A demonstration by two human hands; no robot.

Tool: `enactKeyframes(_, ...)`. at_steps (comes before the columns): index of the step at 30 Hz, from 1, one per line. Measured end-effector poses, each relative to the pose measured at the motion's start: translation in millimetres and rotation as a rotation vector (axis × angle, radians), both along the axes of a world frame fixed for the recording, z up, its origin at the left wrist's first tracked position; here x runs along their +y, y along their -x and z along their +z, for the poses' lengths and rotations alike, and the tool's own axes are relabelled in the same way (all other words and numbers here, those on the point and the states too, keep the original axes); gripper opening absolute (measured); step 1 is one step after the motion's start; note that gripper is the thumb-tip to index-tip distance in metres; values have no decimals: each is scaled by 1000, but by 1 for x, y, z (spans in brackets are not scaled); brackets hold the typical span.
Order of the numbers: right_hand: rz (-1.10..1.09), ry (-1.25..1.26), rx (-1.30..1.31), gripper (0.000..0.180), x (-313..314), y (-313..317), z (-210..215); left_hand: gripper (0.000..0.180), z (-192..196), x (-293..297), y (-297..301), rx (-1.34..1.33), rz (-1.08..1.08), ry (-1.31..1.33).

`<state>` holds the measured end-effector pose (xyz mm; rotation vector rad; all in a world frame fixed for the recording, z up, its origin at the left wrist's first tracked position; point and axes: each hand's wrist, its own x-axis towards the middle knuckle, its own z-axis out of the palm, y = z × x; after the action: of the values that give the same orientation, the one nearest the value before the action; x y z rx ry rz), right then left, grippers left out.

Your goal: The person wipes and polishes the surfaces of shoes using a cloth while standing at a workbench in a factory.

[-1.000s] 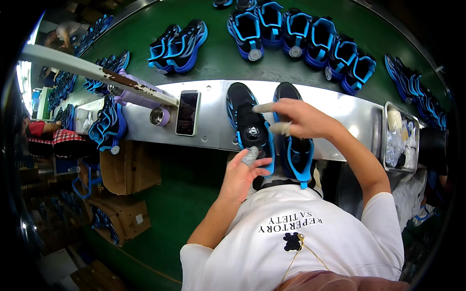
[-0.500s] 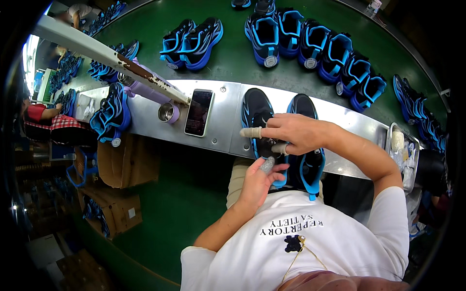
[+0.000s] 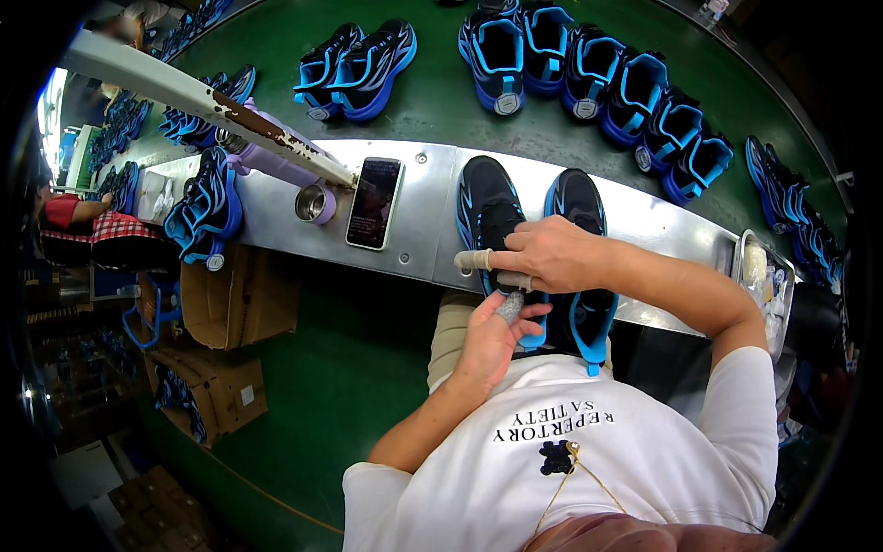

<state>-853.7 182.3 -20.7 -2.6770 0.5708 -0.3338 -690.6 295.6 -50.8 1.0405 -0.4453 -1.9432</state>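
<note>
Meeting over blk/blue shoe (image 3: 488,204), L hand (image 3: 490,343) & R hand (image 3: 559,257) sit close together, can't tell if gripping.

The fingers (image 3: 474,260) of both hands are over the near sneaker (image 3: 490,193), with a second sneaker (image 3: 579,198) just right of them. On the counter (image 3: 428,207), left of the fingers, lies a smartphone (image 3: 375,204), then a cup (image 3: 327,208). A tray (image 3: 777,339) sits well right; a sneaker row (image 3: 589,92) stands beyond them.
</note>
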Motion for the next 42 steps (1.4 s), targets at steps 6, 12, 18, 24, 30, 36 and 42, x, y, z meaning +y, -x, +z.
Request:
enactKeyframes(6,18,-55,-180,67,-8,5,3,30,5,-2,-4,1,-31,-36)
enactKeyframes(12,-96,-125,134,72,5,-6,5,29,2,2,0,15,7,-18)
enactKeyframes(18,53,-18,-97,53,-9,5,11,29,3,-2,-2,28,-38,-31)
enactKeyframes(24,-93,-242,-62,57,-6,-2,7,26,7,-6,-17,-64,-183,-91)
enactKeyframes(30,-588,-153,-140,55,-73,16,-30,26,49,-35,-16,-1247,-32,872)
enactKeyframes(36,-609,-119,-206,55,-87,-19,-85,41,23,-61,-7,-1060,-338,1003)
enactKeyframes(42,-632,-269,-183,54,-84,-16,-82,50,28,-72,-14,-1002,-456,1262)
